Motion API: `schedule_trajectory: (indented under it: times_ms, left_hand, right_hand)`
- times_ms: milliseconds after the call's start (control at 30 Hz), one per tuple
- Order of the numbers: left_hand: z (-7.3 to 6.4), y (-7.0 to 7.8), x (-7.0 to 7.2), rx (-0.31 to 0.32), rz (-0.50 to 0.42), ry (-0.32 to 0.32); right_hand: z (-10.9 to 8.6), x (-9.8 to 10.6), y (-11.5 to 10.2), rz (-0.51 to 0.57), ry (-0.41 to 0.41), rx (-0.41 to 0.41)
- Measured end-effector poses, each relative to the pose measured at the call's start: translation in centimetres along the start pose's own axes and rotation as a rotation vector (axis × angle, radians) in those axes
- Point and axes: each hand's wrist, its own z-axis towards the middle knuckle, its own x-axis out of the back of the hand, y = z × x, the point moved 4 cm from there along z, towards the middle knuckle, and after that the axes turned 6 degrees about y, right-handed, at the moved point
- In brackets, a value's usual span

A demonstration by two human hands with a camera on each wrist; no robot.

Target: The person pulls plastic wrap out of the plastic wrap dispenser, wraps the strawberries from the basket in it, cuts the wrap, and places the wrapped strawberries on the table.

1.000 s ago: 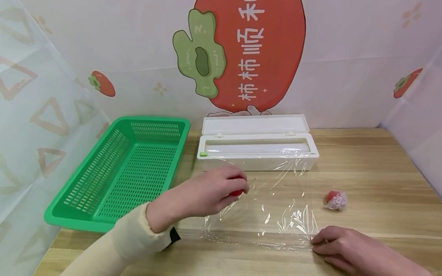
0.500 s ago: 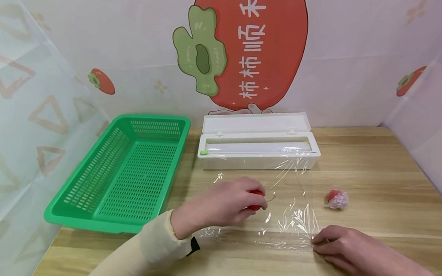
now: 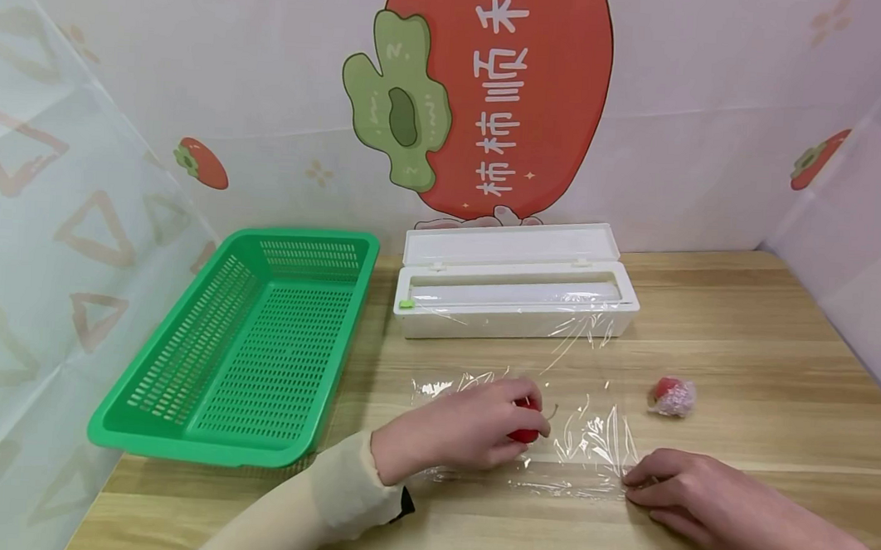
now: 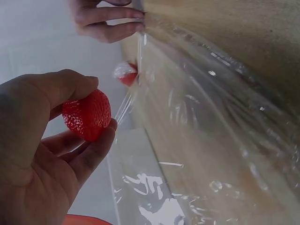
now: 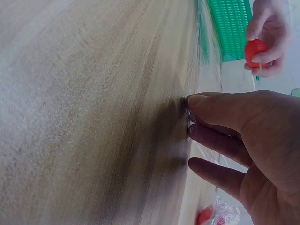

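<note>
My left hand (image 3: 470, 426) pinches a red strawberry (image 4: 88, 115) between thumb and fingers, with its thin stem pointing right in the head view. Hand and strawberry are above a sheet of clear cling film (image 3: 573, 448) stretched over the table. At the film's near right corner my right hand (image 3: 705, 505) pinches its edge against the tabletop. From the film, the sheet runs back to the white cling film box (image 3: 520, 325), whose lid stands open with the roll inside. A strawberry wrapped in film (image 3: 673, 397) lies right of the sheet.
On the left stands a green perforated basket (image 3: 271, 366), its inside showing no items. A printed backdrop (image 3: 662, 179) closes off the back and both sides of the wooden table (image 3: 743, 341). A green slider (image 3: 406, 304) sits at the box's left end.
My left hand has moved right and a little nearer with the strawberry, going further over the film. The right hand has stayed at the film's corner.
</note>
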Motion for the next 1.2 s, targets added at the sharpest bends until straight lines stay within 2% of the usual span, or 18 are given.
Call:
schedule_trajectory:
  times_ms: [267,500,700,900,1200]
  left_hand:
    - [0.2,-0.3,-1.6,0.023,0.011,-0.050]
    - [0.3,-0.6,-2.5,-0.007,0.040,-0.045]
    - [0.3,-0.6,-3.0,0.022,0.016,-0.085]
    - [0.3,-0.8,-3.3,0.041,0.009,-0.100]
    - [0.4,-1.1,-3.8,0.029,0.033,-0.119]
  right_hand:
    - [-0.1,-0.1,0.0,0.011,0.000,0.003]
    - [-0.1,-0.2,0.1,0.021,-0.018,-0.011]
    - [-0.1,-0.2,0.2,0.027,-0.035,-0.021]
    - [-0.2,-0.2,0.2,0.014,-0.019,-0.015]
    - [-0.2,-0.2,0.2,0.017,-0.027,-0.020]
